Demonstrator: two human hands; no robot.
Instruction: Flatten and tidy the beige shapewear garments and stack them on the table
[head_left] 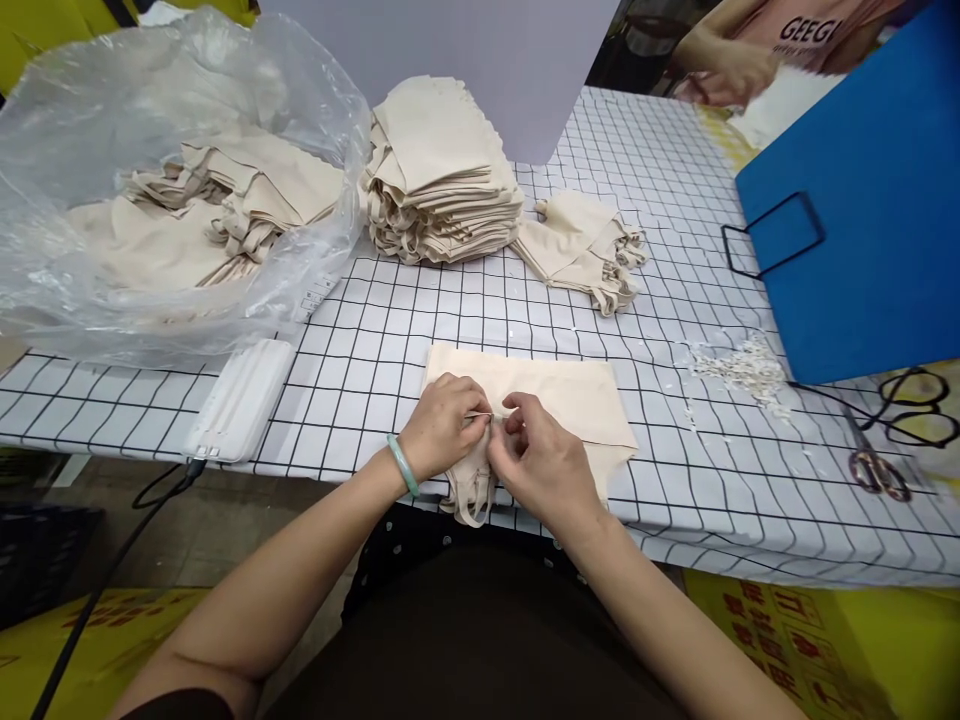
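- Dark-clothed torso (450,630) at six o'clock.
- Your left hand (442,420) pinches a thin pale strand (478,413), probably keeping it taut.
- Your right hand (551,455) curls beside it; I cannot tell its grip.
- Beneath both: a flat cream cloth piece (555,378), straps (474,502) toward six o'clock, likely for easier reach.

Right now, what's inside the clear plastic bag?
Beige cloth pieces, piled unevenly, show inside the bag. Whatever lies beneath the top ones is covered.
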